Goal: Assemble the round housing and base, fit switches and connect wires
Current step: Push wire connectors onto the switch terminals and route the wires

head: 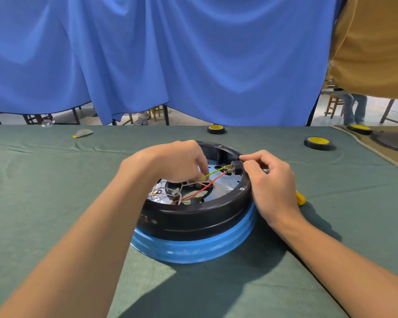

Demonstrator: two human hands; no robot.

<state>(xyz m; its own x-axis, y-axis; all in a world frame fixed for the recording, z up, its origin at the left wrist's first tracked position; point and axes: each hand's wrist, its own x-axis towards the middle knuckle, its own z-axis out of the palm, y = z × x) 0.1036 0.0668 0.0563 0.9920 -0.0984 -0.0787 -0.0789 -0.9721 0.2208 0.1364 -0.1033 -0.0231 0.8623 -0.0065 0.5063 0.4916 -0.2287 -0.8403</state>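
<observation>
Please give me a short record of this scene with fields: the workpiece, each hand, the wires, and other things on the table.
workpiece: black housing on blue base, open side up, on green cloth
left: left hand reaches inside the housing, fingers pinching the yellow-green wire
right: right hand at the rim, fingers pinching the black connector
wires: yellow-green wire and red wire both run to the connector's terminals
other: tape rolls farther back

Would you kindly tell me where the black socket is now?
In the head view, the black socket sits on the black housing's right inner rim, pinched by the right hand, with the left hand holding its green-yellow wire.
</observation>
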